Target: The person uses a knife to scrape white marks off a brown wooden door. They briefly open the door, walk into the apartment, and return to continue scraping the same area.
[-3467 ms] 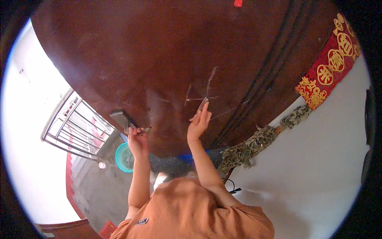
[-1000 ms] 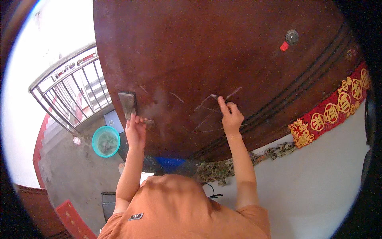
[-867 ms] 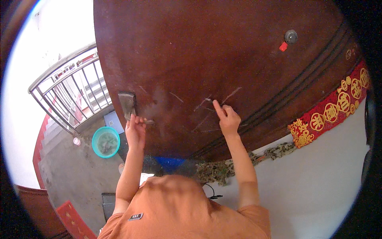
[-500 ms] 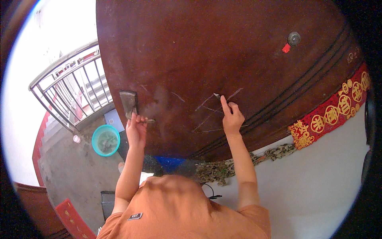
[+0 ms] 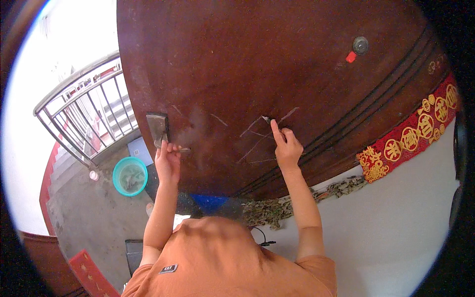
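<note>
A dark red-brown door [image 5: 237, 54] fills the middle of the view, with thin pale lines [image 5: 257, 143] marked across it. Beside its left edge is a grey metal handle plate [image 5: 157, 123]. My left hand [image 5: 168, 161] is closed just below this plate, around what looks like the door handle; a thin bar sticks out past the fingers. My right hand [image 5: 288, 148] is at the pale lines, index finger stretched forward, other fingers curled. At its fingertip shows a small pointed thing [image 5: 267, 119] with a pale tip, touching or almost touching the door; its rest is hidden.
A turquoise basin [image 5: 116, 180] holding water and cloth stands on the grey floor, near a metal railing [image 5: 89, 89] and stairs. A round metal fitting [image 5: 360, 45] is on the door. Dried plants [image 5: 269, 212] and a red-and-gold banner [image 5: 410, 136] are at the right.
The view has shifted slightly, so the door and its fittings sit a little further left. My right hand keeps the pointed thing near the same lines; my left hand stays at the handle.
</note>
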